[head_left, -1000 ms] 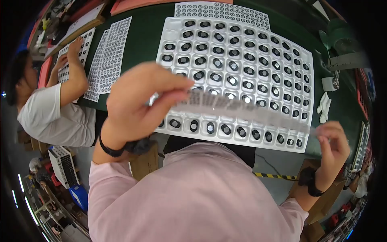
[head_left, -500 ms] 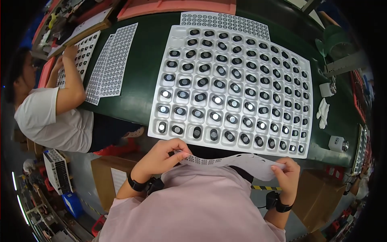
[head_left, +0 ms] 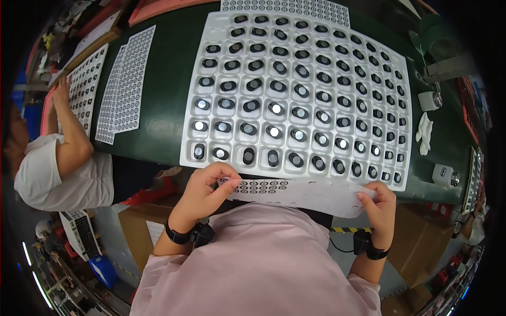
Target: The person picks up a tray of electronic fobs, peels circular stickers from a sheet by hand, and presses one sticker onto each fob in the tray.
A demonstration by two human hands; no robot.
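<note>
Between my two hands a white sticker sheet [head_left: 305,195] is stretched just off the near edge of the tray. My left hand [head_left: 210,190] pinches its left end, where several round black-ringed stickers remain; the rest of the sheet is bare white. Its right end is gripped between thumb and fingers of my right hand [head_left: 379,208]. Beyond it lies a large white plastic tray [head_left: 185,145] with rows of compartments, most holding a small black oval part [head_left: 248,156]. Some parts carry a shiny silver disc on top. Two compartments at the far left corner hold no part.
More sticker sheets lie behind the tray [head_left: 284,6] and on the green table [head_left: 163,116] to the left. A co-worker [head_left: 63,163] at the left reaches over another tray [head_left: 84,89]. Small bottles [head_left: 445,175] and a crumpled white cloth [head_left: 424,134] are at the right.
The sheet has gone from sagging and curled to flatter and raised, its printed face now showing. Both hands still hold its ends. The tray appears shifted up and left in view.
</note>
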